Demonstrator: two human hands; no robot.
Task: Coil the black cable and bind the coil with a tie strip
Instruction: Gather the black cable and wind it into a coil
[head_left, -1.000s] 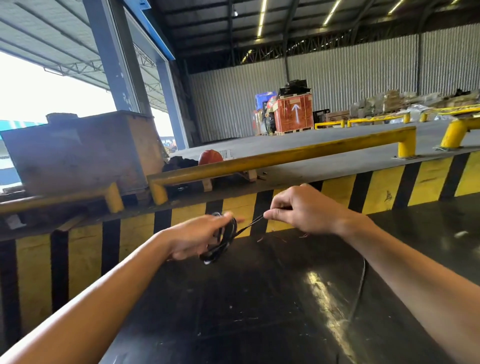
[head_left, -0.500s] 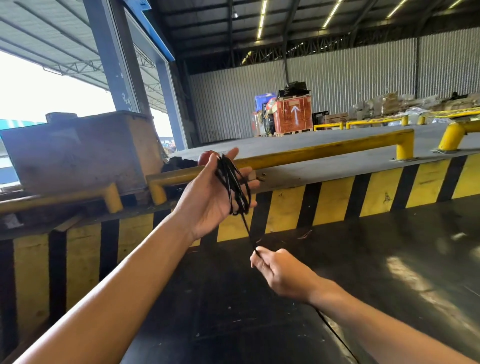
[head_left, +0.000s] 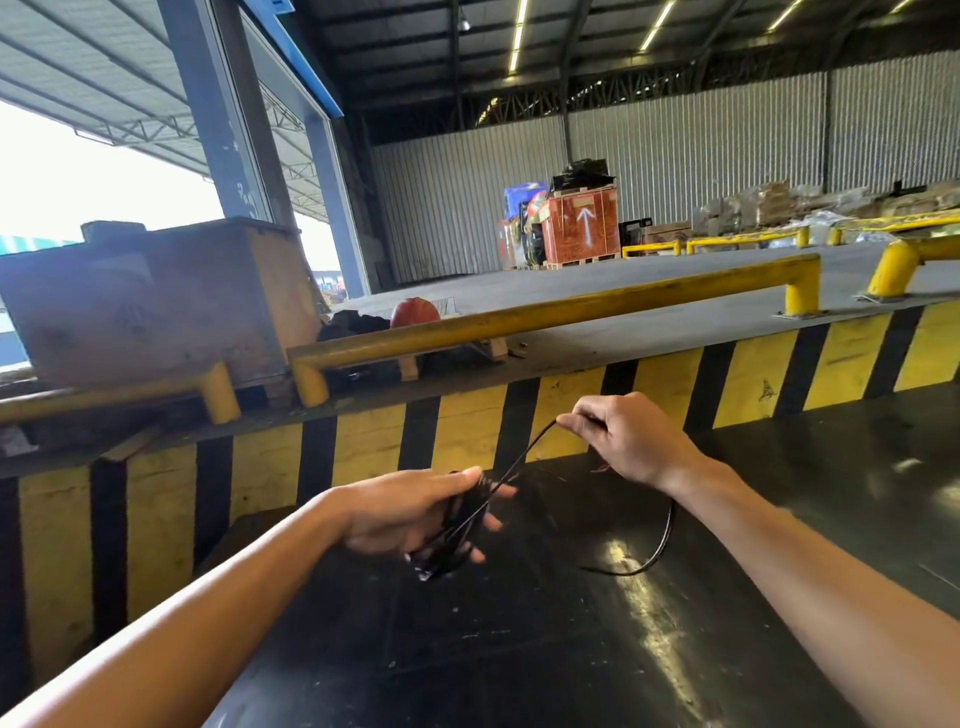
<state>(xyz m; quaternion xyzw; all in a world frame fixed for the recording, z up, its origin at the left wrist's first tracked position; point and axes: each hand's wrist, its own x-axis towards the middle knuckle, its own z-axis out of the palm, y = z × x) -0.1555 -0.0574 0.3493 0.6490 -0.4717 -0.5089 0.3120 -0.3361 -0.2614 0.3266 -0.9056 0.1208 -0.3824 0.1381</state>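
My left hand (head_left: 410, 512) grips a small bundle of black cable coil (head_left: 449, 540) over the black table. A free strand of the black cable (head_left: 519, 460) runs up and right from the coil to my right hand (head_left: 628, 436), which pinches it between thumb and fingers. The loose tail of the cable (head_left: 660, 545) curves down under my right wrist and rests on the black table surface (head_left: 519, 649). I see no tie strip.
A yellow-and-black striped kerb (head_left: 467, 426) runs just behind the table, topped by a yellow guard rail (head_left: 545, 314). An orange helmet (head_left: 414, 312) and a large grey box (head_left: 150, 296) sit beyond it. Red crates (head_left: 582, 226) stand far back.
My left hand has come down from its raised position, with the coil, to table height. My right hand has risen up and to the right, drawing the strand out.
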